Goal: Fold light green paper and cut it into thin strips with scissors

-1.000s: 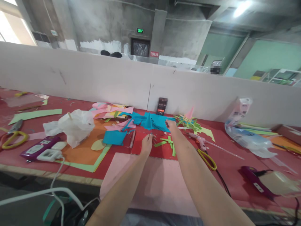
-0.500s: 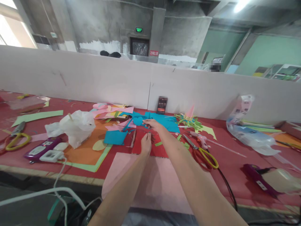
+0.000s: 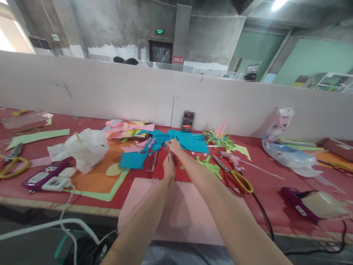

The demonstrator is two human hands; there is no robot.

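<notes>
Close together over a red board (image 3: 158,170), my left hand (image 3: 169,166) and my right hand (image 3: 174,146) both have their fingers closed in a pinch. Whatever lies between the fingertips is too small to make out. Behind them spreads cut blue paper (image 3: 194,142), with smaller blue scraps beside my right fingertips. A folded blue paper piece (image 3: 133,160) lies left of the board. To the right of my right forearm are green paper strips (image 3: 209,165). The forearms pass over a pale pink sheet (image 3: 143,200) at the table's front edge.
Scissors (image 3: 234,176) and a pink glue gun (image 3: 231,157) lie on the right, before a plastic bag (image 3: 289,156). A purple power strip (image 3: 45,175), a white plastic bag (image 3: 86,149) and more scissors (image 3: 13,162) are left. A white partition (image 3: 124,92) stands behind.
My right hand has come down and back towards my left hand, away from the round blue piece. More green strips show beside my right forearm. The view has shifted slightly.
</notes>
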